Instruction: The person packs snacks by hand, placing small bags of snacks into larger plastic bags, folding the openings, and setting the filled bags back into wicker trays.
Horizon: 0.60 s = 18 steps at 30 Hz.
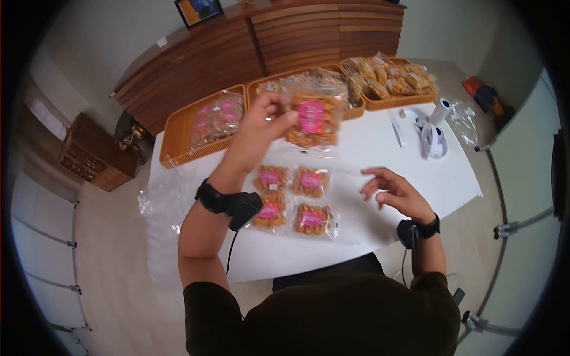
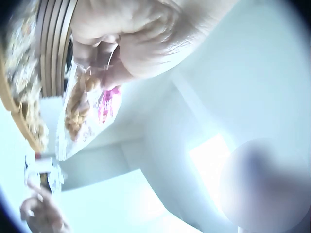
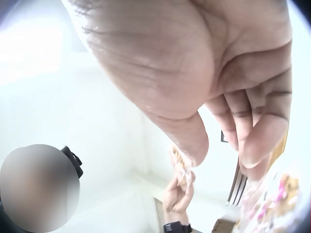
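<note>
My left hand pinches the left edge of a clear bag of snacks with a pink label, raised over the table. In the left wrist view the same bag hangs from the thumb and fingers of the left hand. Below it, several similar bags lie in two rows on the white table, one of them at the lower right. My right hand hovers to the right of these bags, fingers loosely bent and holding nothing; the right wrist view shows the palm without anything in it.
Wicker trays line the table's far edge: the left one holds pink-labelled bags, and the others hold more packets. White devices with straps lie at the right of the white table. Clear plastic film lies at the table's left side. A wooden cabinet stands behind.
</note>
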Tool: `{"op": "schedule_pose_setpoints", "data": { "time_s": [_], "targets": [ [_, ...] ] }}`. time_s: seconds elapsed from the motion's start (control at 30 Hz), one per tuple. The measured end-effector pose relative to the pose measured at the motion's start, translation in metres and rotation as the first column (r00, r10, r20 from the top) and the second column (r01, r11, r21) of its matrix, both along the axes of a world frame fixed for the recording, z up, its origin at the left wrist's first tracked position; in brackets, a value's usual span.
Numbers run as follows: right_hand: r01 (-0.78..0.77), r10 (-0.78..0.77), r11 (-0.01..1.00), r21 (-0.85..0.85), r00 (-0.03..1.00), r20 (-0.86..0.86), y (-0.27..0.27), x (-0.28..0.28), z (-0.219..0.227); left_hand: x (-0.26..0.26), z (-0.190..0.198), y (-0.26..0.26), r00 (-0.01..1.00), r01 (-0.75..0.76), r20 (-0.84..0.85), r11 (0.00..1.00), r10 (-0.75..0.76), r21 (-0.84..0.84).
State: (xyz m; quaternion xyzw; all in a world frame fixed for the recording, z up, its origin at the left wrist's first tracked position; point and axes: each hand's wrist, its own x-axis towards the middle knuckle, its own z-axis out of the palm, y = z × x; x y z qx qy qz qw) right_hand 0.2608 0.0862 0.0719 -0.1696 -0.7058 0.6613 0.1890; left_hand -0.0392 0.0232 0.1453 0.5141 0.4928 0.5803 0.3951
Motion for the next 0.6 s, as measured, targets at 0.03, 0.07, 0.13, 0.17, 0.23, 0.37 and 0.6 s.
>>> {"op": "schedule_pose_setpoints", "data": {
  "time_s": [0.03, 0.07, 0.13, 0.17, 0.23, 0.37, 0.6],
  "targets": [
    [-0.019, 0.015, 0.999, -0.025, 0.986, -0.168, -0.01, -0.007, -0.007, 0.025, -0.015, 0.004, 0.998, 0.066, -0.003, 0.997, -0.065, 0.031],
    [0.043, -0.062, 0.996, -0.084, 0.97, -0.233, -0.022, -0.011, -0.012, 0.051, -0.028, 0.005, 0.993, 0.117, -0.033, 0.993, -0.116, 0.025],
    [0.181, -0.229, 0.968, -0.173, 0.922, -0.313, -0.035, -0.014, -0.025, 0.095, -0.057, 0.011, 0.978, 0.183, -0.117, 0.981, -0.175, 0.059],
    [0.177, -0.224, 0.969, -0.174, 0.925, -0.305, -0.034, -0.009, -0.031, 0.111, -0.064, 0.01, 0.969, 0.199, -0.17, 0.975, -0.181, 0.094],
    [0.357, -0.425, 0.891, -0.28, 0.873, -0.24, -0.027, 0.008, -0.039, 0.128, -0.065, 0.003, 0.961, 0.158, -0.239, 0.984, -0.136, 0.078],
    [0.517, -0.522, 0.849, -0.105, 0.853, -0.023, 0.0, 0.06, -0.033, 0.14, -0.082, -0.012, 0.287, 0.197, -0.9, 0.899, 0.329, 0.391],
    [0.187, -0.14, 0.98, -0.074, 0.9, 0.413, -0.001, 0.076, -0.024, 0.152, -0.115, -0.01, -0.384, 0.042, -0.858, 0.935, 0.341, 0.353]
  ]
}}
